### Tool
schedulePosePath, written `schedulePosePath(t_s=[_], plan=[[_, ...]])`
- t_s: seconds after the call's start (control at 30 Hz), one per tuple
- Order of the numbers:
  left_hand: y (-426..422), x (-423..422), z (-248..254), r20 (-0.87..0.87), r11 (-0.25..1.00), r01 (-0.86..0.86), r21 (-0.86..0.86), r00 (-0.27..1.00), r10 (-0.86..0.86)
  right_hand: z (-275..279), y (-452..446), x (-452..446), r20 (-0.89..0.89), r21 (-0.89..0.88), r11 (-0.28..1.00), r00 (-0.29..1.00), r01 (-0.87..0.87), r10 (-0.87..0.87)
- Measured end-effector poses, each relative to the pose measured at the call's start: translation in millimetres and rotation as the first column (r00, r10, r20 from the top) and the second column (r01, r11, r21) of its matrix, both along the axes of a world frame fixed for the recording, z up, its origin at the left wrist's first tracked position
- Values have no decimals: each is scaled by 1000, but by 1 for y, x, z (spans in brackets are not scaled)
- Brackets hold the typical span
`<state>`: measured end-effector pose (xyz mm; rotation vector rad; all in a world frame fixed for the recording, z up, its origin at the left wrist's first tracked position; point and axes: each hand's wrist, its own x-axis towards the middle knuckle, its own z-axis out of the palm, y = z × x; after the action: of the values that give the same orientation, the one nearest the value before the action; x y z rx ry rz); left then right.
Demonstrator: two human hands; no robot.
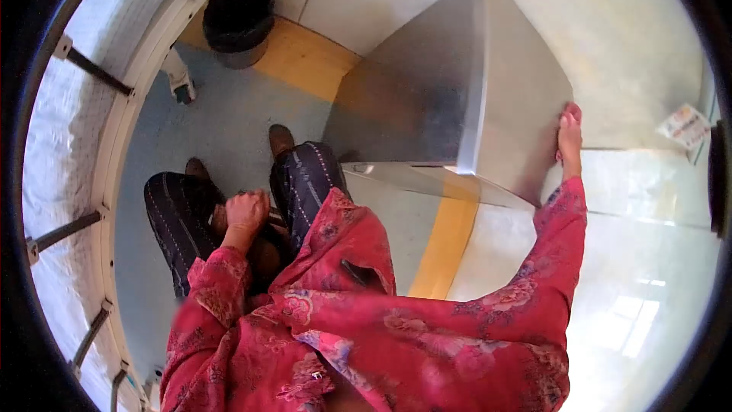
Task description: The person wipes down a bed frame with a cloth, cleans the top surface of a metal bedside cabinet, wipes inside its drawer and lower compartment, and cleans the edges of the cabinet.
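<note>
My right hand (570,134) rests at the far edge of the top of a grey metal cabinet (526,84), with its fingers partly out of sight against that edge. Low between my knees, my left hand (248,212) is closed in a fist over something dark and brown that I cannot make out. Both arms are in red flowered sleeves. The cabinet stands against the pale wall, its front side facing my legs.
A black-lined bin (245,50) stands at the upper left on the blue floor (221,114). Along the left runs a white bed frame (114,175) with dark bars. A caster leg (180,80) is near the bin. Paper (686,127) hangs at the right.
</note>
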<state>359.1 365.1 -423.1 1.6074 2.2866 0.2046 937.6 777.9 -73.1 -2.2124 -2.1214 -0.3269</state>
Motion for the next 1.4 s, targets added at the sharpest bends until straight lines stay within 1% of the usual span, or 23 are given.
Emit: schedulePosePath(t_s=[0.03,0.07,0.1,0.2,0.23,0.27,0.3,0.33,0.37,0.47,0.53,0.6,0.67,0.7,0.77,0.83,0.9,1.03,1.07,1.13,1.23,1.27,1.4], plan=[[3,-2,0,38,996,88,18,995,-89,-1,10,3,1,-29,998,999,55,-55],[2,-2,0,76,983,181,40,980,-184,-24,51,58,-29,87,995,998,-56,59],[0,-3,3,90,984,176,27,980,-178,-25,63,37,-19,71,996,998,-62,64],[8,-9,16,47,978,197,68,979,-200,-9,49,-104,-579,76,948,760,-309,295],[8,-8,8,96,982,190,15,977,-191,2,28,-172,-486,90,905,775,-415,404],[5,-8,-6,141,981,193,-28,972,-188,6,9,-225,-563,89,882,707,-463,428],[-13,-5,-37,-141,886,294,360,955,-260,7,-1,-262,-489,125,823,688,-553,536],[-8,-9,-32,-246,841,377,388,922,-300,9,-8,-284,-395,146,771,678,-619,619],[-6,-9,-25,-170,890,422,172,903,-395,11,-13,-290,-301,148,718,660,-680,688],[-7,-10,-30,-127,877,443,189,896,-425,15,-6,-265,-267,183,768,721,-613,639],[-8,-5,-24,-46,907,415,68,910,-412,14,22,-203,-328,115,932,873,-343,361],[12,-1,-20,9,904,428,-14,904,-428,-3,75,-118,-205,206,955,945,-213,255],[19,2,-8,155,870,389,-305,921,-358,-12,107,-32,-140,205,978,990,32,-3],[24,-2,-5,153,865,398,-304,917,-368,-12,118,-11,-141,206,978,990,43,-14],[22,0,-1,144,892,405,-199,913,-382,-7,142,11,-93,130,939,947,318,-308],[16,-1,-7,61,891,386,-239,922,-383,-12,157,8,-94,136,944,952,302,-291],[39,2,25,255,848,475,-237,872,-417,-15,164,-12,-244,285,951,968,121,-50],[34,-3,10,198,850,493,-184,866,-459,-15,140,-118,-269,296,932,918,-210,292],[33,-6,8,186,851,496,-174,865,-466,6,116,-173,-292,183,934,891,-306,349],[30,-8,4,171,855,493,-164,867,-467,-6,104,-235,-225,265,796,768,-544,600],[26,-9,-2,141,859,492,-144,869,-474,15,43,-300,-378,91,756,680,-648,628],[26,-8,0,127,858,492,-145,870,-477,9,26,-291,-349,159,671,594,-724,724],[24,-6,3,104,860,487,-150,873,-476,15,-65,-258,-428,310,697,559,-647,710]])
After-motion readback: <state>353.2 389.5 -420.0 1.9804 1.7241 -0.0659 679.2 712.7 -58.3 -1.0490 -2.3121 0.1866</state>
